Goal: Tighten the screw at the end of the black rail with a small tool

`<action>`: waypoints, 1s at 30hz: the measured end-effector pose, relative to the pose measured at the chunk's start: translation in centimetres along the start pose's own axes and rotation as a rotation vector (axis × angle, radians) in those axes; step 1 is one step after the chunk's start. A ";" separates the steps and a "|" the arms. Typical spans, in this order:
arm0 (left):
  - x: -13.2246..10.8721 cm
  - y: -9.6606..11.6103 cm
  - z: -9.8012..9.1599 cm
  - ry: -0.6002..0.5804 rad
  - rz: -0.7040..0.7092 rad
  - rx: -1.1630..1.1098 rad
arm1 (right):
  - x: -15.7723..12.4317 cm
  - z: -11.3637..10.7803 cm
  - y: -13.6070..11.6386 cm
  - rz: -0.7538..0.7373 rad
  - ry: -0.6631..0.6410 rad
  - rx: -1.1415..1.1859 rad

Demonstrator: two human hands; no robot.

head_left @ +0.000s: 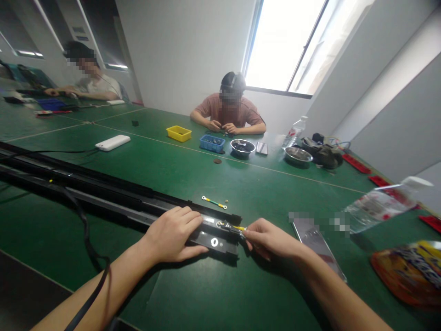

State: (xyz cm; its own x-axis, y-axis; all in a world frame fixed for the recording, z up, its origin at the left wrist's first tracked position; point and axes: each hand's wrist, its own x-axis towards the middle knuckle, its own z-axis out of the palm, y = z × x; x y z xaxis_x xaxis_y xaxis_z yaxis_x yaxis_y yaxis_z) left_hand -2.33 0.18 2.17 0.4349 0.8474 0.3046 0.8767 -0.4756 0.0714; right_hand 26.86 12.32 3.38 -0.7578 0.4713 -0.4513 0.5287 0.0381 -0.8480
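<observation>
A long black metal profile (138, 207) lies across the green table, its end near the middle of the view. My left hand (174, 234) is wrapped over the profile close to that end. At the profile's end, my right hand (263, 236) pinches a thin yellow and dark piece (238, 228), which reaches over the profile's inner face; its exact shape is blurred. An oval hole with a bright rim (214, 242) shows in the profile. Just behind lies a green-yellow wire with ring terminals (214, 202), beside a small brass ring (226, 201).
Right of my right hand are a phone (319, 243), a plastic bottle (382, 204) and a snack bag (409, 271). Farther back stand a yellow bin (178, 133), a blue bin (212, 143) and metal bowls (243, 147). Two people sit beyond. A black cable (86, 230) crosses my left forearm.
</observation>
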 end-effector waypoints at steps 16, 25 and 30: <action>0.0 0.0 0.0 -0.011 -0.005 -0.003 | 1.1 -0.4 0.9 -0.198 0.320 -0.016; -0.1 0.0 0.0 -0.018 -0.006 -0.002 | 1.5 -0.5 1.3 -0.181 0.332 -0.021; -0.1 0.0 0.0 -0.015 -0.003 0.002 | 1.6 -0.3 1.4 -0.169 0.342 -0.009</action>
State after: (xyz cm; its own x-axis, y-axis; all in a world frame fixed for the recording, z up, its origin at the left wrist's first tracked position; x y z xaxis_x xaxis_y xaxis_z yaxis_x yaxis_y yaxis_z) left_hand -2.39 0.08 2.10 0.4357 0.8521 0.2901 0.8782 -0.4731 0.0706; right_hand 26.48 13.37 1.53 -0.6638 0.7247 -0.1849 0.4115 0.1475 -0.8994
